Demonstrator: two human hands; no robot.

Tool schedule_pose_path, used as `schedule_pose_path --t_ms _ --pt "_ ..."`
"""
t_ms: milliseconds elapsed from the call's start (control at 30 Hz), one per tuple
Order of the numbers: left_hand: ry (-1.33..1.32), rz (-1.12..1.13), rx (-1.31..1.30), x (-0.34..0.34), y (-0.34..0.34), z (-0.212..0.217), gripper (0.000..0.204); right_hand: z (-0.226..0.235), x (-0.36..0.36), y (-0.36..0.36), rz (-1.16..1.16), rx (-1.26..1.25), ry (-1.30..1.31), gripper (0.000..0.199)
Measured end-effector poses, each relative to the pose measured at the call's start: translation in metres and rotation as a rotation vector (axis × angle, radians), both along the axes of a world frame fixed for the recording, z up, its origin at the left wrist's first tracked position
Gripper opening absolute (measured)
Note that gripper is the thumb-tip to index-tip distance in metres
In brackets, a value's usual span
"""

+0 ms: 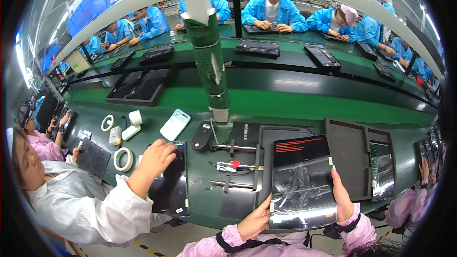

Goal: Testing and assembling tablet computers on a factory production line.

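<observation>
A tablet (304, 185) with a dark, glossy screen is held up between my two hands over the table's near edge. Red lines of text show at its top, and lights reflect across its lower part. My left hand (255, 220) grips its lower left edge, the fingers passing behind it. On the right side, my right hand (342, 195) holds the edge with the thumb along the front and the other fingers mostly hidden. Just beyond the tablet lies a black fixture (259, 162) with metal rods, partly covered by it.
A black foam tray (350, 162) holds another tablet (382, 169) at right. To my left a co-worker in white (100, 204) touches a dark tablet (169, 185). Tape rolls (124, 159), a black device (203, 135) and a green post (208, 62) stand farther off.
</observation>
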State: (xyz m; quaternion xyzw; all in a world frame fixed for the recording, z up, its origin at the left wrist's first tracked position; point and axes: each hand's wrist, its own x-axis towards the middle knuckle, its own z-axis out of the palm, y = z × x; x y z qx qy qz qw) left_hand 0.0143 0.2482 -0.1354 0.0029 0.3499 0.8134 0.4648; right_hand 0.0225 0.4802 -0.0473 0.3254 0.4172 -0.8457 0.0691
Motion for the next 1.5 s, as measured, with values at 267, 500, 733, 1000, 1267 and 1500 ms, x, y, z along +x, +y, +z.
schedule_pose_path --t_ms 267,500,733,1000,1267,1500 --pt "0.026 -0.214 -0.138 -0.018 -0.017 0.022 0.054 0.000 -0.021 0.014 0.152 0.018 -0.003 0.044" --pt "0.867 0.108 -0.665 -0.041 -0.077 0.069 0.028 -0.024 -0.033 0.016 0.145 0.195 0.132 0.047" --pt "1.620 0.583 -1.322 -0.095 -0.074 0.061 0.031 -0.050 -0.043 0.007 0.032 0.407 0.197 0.045" --pt "1.602 0.527 -1.385 -0.105 -0.068 0.035 0.031 -0.037 -0.044 0.015 0.258 1.338 0.167 0.040" --pt "1.615 0.549 -1.390 -0.115 -0.058 0.035 0.026 -0.030 -0.050 0.017 0.445 1.522 0.151 0.030" --pt "1.266 0.656 -1.213 -0.112 -0.065 0.046 0.015 -0.036 -0.046 0.013 0.449 1.540 0.264 0.031"
